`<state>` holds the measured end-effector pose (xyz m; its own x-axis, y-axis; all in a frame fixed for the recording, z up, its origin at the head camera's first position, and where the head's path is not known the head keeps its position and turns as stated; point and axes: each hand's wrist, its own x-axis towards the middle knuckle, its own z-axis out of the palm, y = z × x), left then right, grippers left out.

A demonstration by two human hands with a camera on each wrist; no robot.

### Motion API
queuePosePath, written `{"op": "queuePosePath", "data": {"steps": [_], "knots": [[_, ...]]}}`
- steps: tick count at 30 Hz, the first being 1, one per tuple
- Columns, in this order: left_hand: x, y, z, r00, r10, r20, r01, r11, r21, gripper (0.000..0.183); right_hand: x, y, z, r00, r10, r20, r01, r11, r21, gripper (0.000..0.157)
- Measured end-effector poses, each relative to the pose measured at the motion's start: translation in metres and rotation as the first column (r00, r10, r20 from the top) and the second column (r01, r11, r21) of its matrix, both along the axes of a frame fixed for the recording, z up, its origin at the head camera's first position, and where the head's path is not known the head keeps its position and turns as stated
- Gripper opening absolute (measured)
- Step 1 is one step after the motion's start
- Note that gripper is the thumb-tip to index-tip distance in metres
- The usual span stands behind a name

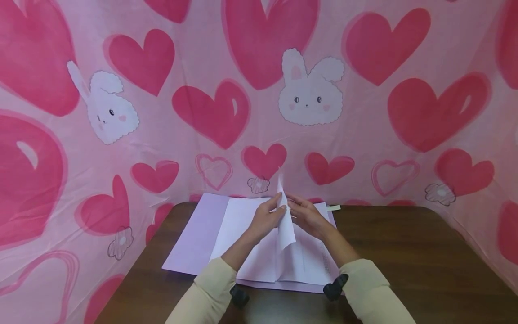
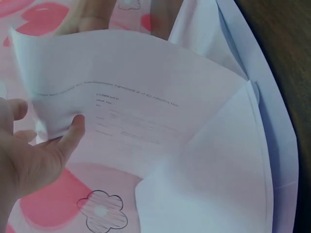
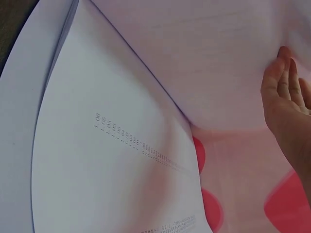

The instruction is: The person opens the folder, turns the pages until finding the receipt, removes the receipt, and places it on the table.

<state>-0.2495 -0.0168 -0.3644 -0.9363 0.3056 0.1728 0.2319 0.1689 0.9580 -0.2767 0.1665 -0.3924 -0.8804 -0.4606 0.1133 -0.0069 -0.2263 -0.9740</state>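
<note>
A lavender folder point(image 1: 192, 243) lies spread on the table with white printed pages inside. One white sheet point(image 1: 287, 231) stands up and bends near the middle of the pages. My left hand point(image 1: 265, 219) pinches this sheet by its side edge, the thumb on its face; lines of print show there in the left wrist view. On the sheet's other side is my right hand point(image 1: 310, 219), its fingers extended and close together, fingertips right at the paper. Below it, a page with columns of small numbers point(image 3: 121, 133) lies flat in the right wrist view.
The dark wooden table point(image 1: 404, 252) extends to both sides of the folder. A pale tab point(image 1: 334, 208) sticks out at the folder's upper right. Behind the table hangs a pink cloth point(image 1: 364, 117) with hearts and rabbits. Dark wrist cameras sit by both cream sleeves.
</note>
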Motion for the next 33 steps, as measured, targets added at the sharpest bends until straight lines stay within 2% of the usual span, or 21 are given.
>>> {"op": "queuePosePath", "data": {"steps": [4, 10, 19, 25, 29, 31, 33], "knots": [[0.0, -0.005, 0.006, 1.0, 0.011, -0.004, -0.012, 0.999, -0.048, 0.058, 0.001, -0.002, 0.001, 0.999, -0.003, 0.039, 0.002, 0.999, 0.032, 0.059], [-0.003, -0.014, 0.014, 0.999, 0.031, 0.021, -0.029, 0.996, -0.088, 0.064, 0.002, -0.003, -0.001, 0.997, 0.066, 0.034, -0.067, 0.996, 0.051, 0.057], [-0.007, -0.026, 0.012, 0.993, 0.102, -0.057, -0.112, 0.971, -0.212, 0.06, 0.005, 0.005, -0.018, 0.996, 0.08, 0.043, -0.086, 0.978, 0.19, 0.057], [-0.011, -0.04, 0.01, 0.986, 0.151, -0.074, -0.164, 0.957, -0.238, 0.059, 0.009, 0.015, -0.037, 0.998, 0.055, 0.022, -0.06, 0.933, 0.355, 0.062], [-0.014, -0.05, 0.008, 0.981, 0.175, -0.08, -0.191, 0.943, -0.273, 0.057, 0.013, 0.022, -0.049, 1.0, 0.008, -0.02, 0.002, 0.881, 0.472, 0.064], [-0.015, -0.056, 0.006, 0.977, 0.178, -0.115, -0.205, 0.932, -0.298, 0.054, 0.013, 0.027, -0.054, 0.999, -0.021, -0.039, 0.039, 0.861, 0.508, 0.063], [-0.016, -0.061, 0.005, 0.97, 0.176, -0.166, -0.223, 0.918, -0.329, 0.051, 0.012, 0.032, -0.058, 0.997, -0.045, -0.059, 0.069, 0.852, 0.52, 0.062]]}}
